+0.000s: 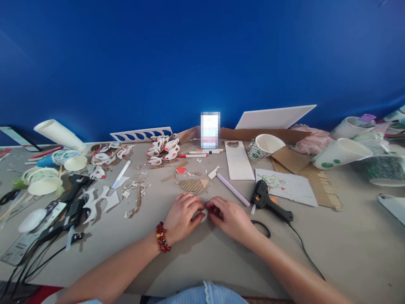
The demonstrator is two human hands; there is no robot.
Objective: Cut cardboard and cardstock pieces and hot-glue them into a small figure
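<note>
My left hand (pixel 182 216), with a red bead bracelet (pixel 162 237) on its wrist, and my right hand (pixel 228 217) meet low over the grey table (pixel 332 245). Both have their fingers curled and pinched on a small white paper piece (pixel 203 214) held between them, mostly hidden by the fingers. Just beyond the hands lies a scrap of corrugated cardboard (pixel 192 185) and a small red paper bit (pixel 181 170). A black glue gun (pixel 267 200) lies right of my right hand, and a lilac stick (pixel 232 189) lies between the gun and the cardboard.
White and red paper cut-outs (pixel 163 150), markers (pixel 198 154), a phone (pixel 210 130) and paper cups (pixel 264 146) stand at the back. Cups, black tools and cables (pixel 68 202) crowd the left. Cardboard sheets (pixel 311 175), a drawing (pixel 286 185) and more cups (pixel 340 153) lie right.
</note>
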